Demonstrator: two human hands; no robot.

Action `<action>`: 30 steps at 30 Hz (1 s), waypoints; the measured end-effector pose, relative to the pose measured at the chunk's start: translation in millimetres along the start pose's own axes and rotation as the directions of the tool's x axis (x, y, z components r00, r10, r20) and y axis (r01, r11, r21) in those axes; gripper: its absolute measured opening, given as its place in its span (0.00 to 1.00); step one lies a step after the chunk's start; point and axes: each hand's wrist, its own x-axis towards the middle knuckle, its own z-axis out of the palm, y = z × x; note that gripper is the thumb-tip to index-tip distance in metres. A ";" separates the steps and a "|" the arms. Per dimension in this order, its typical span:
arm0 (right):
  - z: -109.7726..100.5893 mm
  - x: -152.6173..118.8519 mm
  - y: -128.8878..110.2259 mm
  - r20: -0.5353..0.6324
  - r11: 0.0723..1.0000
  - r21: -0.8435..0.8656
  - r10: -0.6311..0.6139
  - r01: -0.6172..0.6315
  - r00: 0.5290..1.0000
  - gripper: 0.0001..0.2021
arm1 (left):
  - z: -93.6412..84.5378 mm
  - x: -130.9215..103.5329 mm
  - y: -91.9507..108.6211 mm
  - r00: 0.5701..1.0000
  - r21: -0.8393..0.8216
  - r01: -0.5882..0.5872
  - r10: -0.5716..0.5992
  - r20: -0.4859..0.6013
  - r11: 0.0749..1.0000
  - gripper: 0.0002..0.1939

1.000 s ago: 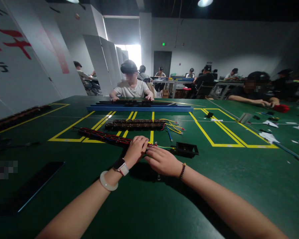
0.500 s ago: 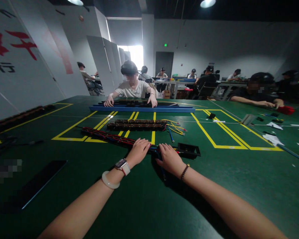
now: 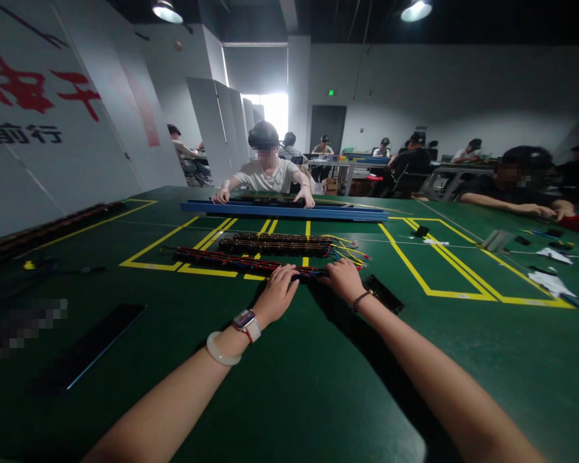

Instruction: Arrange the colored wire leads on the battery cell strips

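Observation:
A long dark strip with red and black wires (image 3: pixel 222 259) lies slantwise on the green table. My left hand (image 3: pixel 278 292) rests on its right part, fingers closed together over the wires. Beside it, my right hand (image 3: pixel 343 280) is curled round the wire end of the same strip. A black rectangular frame (image 3: pixel 384 293) lies just right of my right wrist. Behind the strip are further dark wired strips (image 3: pixel 275 244), with yellow, red and blue leads (image 3: pixel 347 247) at their right end.
Across the green table (image 3: pixel 289 399), a person's hands hold dark parts by a blue rail (image 3: pixel 284 210). A dark flat panel (image 3: pixel 107 341) lies at the left. Yellow tape (image 3: pixel 410 257) marks the tabletop. White scraps (image 3: pixel 550 283) lie at the right, near another person.
The view has shifted slightly left. My hands and the wired strip have moved up towards the other strips; the strip lies less slanted. The black frame has turned and sits behind my right wrist.

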 end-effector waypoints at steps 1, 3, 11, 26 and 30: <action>1.7 6.4 10.3 0.028 1.000 -0.006 0.017 -0.016 0.999 0.15 | -0.9 -0.5 0.9 1.000 -0.011 -0.002 0.002 0.002 1.000 0.16; 4.0 19.1 30.5 0.091 0.999 -0.016 0.050 -0.048 0.995 0.17 | -2.0 -1.3 3.0 1.000 -0.034 -0.010 0.011 0.024 0.999 0.15; 4.8 56.0 59.8 0.211 0.989 -0.086 0.135 -0.119 0.968 0.21 | -3.0 -1.4 11.6 0.994 -0.084 -0.036 0.045 0.098 0.996 0.14; 26.0 140.8 10.4 0.365 0.963 0.269 -0.087 -0.016 0.927 0.40 | -3.1 -1.1 13.3 0.989 -0.078 -0.082 0.091 0.115 0.994 0.14; 31.1 146.1 16.2 0.385 0.955 0.294 -0.148 0.031 0.911 0.38 | -1.4 -1.3 10.7 0.988 -0.080 -0.086 0.095 0.119 0.993 0.15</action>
